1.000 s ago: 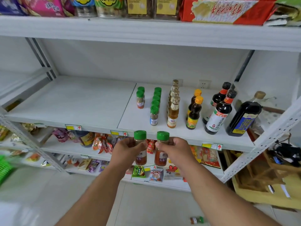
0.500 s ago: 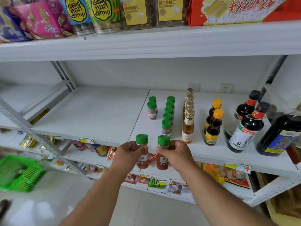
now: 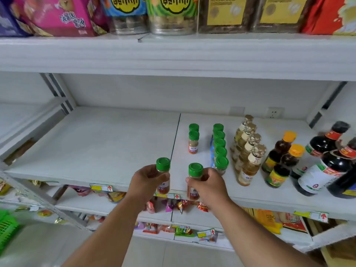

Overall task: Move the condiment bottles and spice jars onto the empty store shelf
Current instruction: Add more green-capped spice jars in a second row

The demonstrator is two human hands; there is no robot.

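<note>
Bright even light, soft shadows, slight blur, wide-angle bending at edges

Green caps (image 3: 163, 164) are seen on the spice jars (image 3: 193, 145), orange caps (image 3: 289, 136) on dark bottles (image 3: 277, 156); the shelf (image 3: 96, 143) is white.

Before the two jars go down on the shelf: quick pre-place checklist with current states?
1. Left hand grip on its spice jar: fingers wrapped round it, ok.
2. Right hand grip on the second jar: ok.
3. Both jars upright, green caps on top: ok.
4. Landing spot: bare shelf in front of the short jar row, ok.
5. Clearance from the longer green-cap row: right hand sits close to its front jar, not ok, watch for a knock.
6. Caps screwed tight: cannot tell.
</note>
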